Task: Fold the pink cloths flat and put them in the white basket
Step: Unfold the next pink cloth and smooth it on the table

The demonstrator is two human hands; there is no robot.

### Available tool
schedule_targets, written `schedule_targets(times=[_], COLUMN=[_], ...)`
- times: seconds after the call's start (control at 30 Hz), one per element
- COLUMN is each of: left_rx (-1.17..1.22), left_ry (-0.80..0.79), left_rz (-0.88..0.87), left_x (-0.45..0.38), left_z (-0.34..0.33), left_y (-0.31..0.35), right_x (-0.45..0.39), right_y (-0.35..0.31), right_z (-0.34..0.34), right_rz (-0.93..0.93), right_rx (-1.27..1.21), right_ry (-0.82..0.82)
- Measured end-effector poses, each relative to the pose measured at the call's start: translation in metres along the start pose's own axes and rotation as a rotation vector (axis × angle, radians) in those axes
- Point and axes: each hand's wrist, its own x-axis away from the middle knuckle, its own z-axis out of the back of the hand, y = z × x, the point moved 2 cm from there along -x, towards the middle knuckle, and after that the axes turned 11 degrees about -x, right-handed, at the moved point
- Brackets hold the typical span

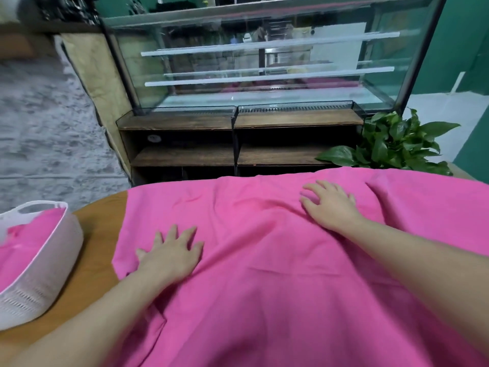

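Both palms down flat, fingers spread wide, left hand [172, 254] near the left edge and right hand [329, 205] farther right on the pink cloth [277, 274] covering the table [98, 223], so sweep creases outward before folding toward the white basket [57, 250] at near left.

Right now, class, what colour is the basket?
White basket, seen in the head view.

Spread cloth: a large pink cloth [277, 260] lies open and creased across the table, covering most of it, its left edge near the basket but apart from it.
Basket: a white basket [50, 263] with slotted walls and a handle cut-out stands upright at the left.
Basket contents: more pink cloth [23, 245] lies inside it.
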Motion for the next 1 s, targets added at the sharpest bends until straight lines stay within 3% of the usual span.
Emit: schedule_targets(times=[0.07,0.2,0.33,0.47,0.57,0.63,0.77,0.93,1.0], left_rx=[-0.04,-0.013,-0.088,-0.032,-0.11,-0.167,-0.18,0.003,0.13], left_ry=[0.065,0.345,0.373,0.272,0.228,0.307,0.562,0.601,0.529], left_rz=[-0.047,-0.187,-0.265,-0.14,-0.072,-0.071,-0.164,-0.342,-0.404], left_x=[0.02,0.059,0.087,0.091,0.087,0.088,0.111,0.168,0.196], left_z=[0.003,0.0,-0.02,-0.037,-0.036,-0.034,-0.022,-0.004,0.003], left_y=[-0.007,-0.023,-0.045,-0.081,-0.106,-0.114,-0.103,-0.055,-0.03], right_x=[0.019,0.063,0.108,0.155,0.184,0.2,0.227,0.262,0.274], right_y=[-0.016,-0.052,-0.086,-0.108,-0.115,-0.116,-0.114,-0.102,-0.096], right_z=[-0.003,-0.006,-0.009,-0.015,-0.016,-0.011,0.005,0.028,0.038], right_rz=[0.111,0.382,0.689,0.701,0.734,0.738,0.696,0.64,0.621], right_rx=[-0.006,-0.003,-0.029,0.03,0.067,0.092,0.125,0.086,-0.015], right_ry=[0.022,-0.034,-0.136,-0.378,-0.449,-0.451,-0.42,-0.443,-0.453])
